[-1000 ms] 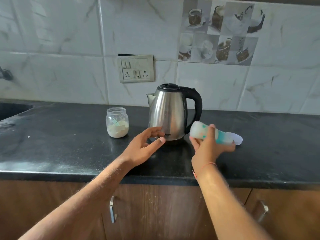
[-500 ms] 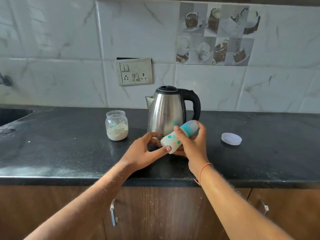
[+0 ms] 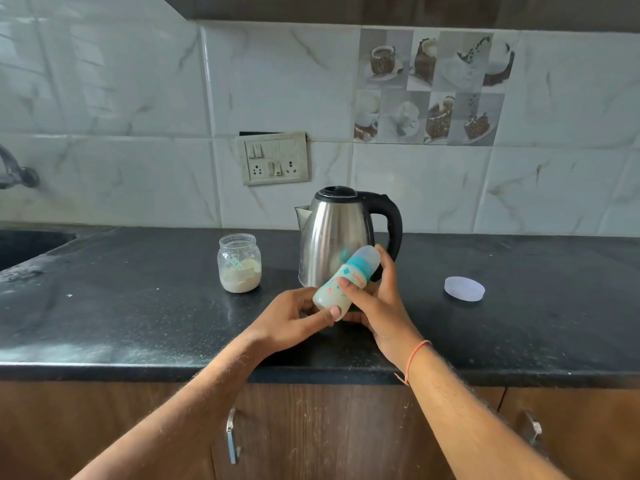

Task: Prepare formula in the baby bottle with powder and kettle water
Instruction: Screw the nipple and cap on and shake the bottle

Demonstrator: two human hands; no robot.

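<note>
The baby bottle (image 3: 346, 282), held by the right hand (image 3: 379, 306) alone over the countertop's (image 3: 138, 317) right part a second ago, now hangs tilted, cap up and away, above the middle just before the kettle (image 3: 337, 237). The right hand grips its mid-body; the left hand (image 3: 294, 317) has come in and pinches the base. The contents look milky, so mixing is probably under way. The powder jar (image 3: 239, 263) stands open left of the kettle; its lid (image 3: 464, 289) lies well apart to the right.
</note>
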